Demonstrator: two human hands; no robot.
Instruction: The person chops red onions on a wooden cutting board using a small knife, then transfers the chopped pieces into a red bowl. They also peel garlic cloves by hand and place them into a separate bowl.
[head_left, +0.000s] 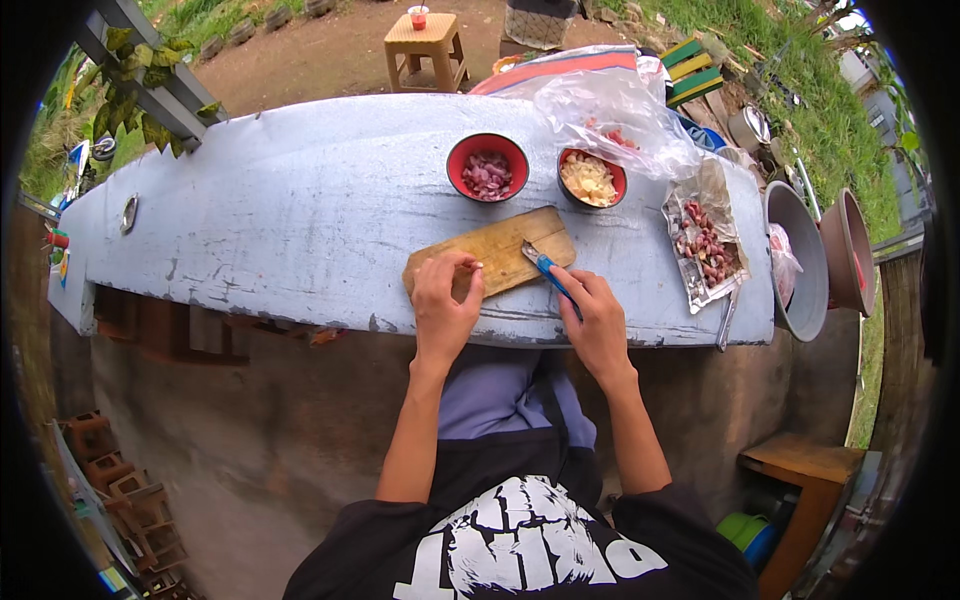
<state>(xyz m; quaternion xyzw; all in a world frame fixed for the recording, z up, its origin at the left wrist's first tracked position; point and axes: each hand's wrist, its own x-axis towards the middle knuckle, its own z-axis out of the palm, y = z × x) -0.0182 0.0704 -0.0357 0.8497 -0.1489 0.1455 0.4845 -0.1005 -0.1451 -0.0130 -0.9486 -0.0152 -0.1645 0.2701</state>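
A wooden cutting board (491, 259) lies at a slant near the table's front edge. My left hand (448, 296) is over its left end, thumb and index finger pinching a small pale piece, too small to name. In my right hand (596, 319) is a blue-handled utility knife (551, 274), its blade over the board's right part. Behind the board stand a red and black bowl (452, 169) of chopped purplish shallots (487, 176) and a smaller one (621, 180) holding pale chopped pieces (589, 178), perhaps garlic. Small unpeeled shallots or garlic cloves (703, 244) lie on an opened foil-like wrapper (697, 296) to the right.
The pale blue table (300, 202) has a clear plastic bag (615, 105) at the back and a metal utensil (726, 322) at the front right. Large basins (814, 277) stand beyond its right edge. A post (169, 105) with leaves rises at the back left.
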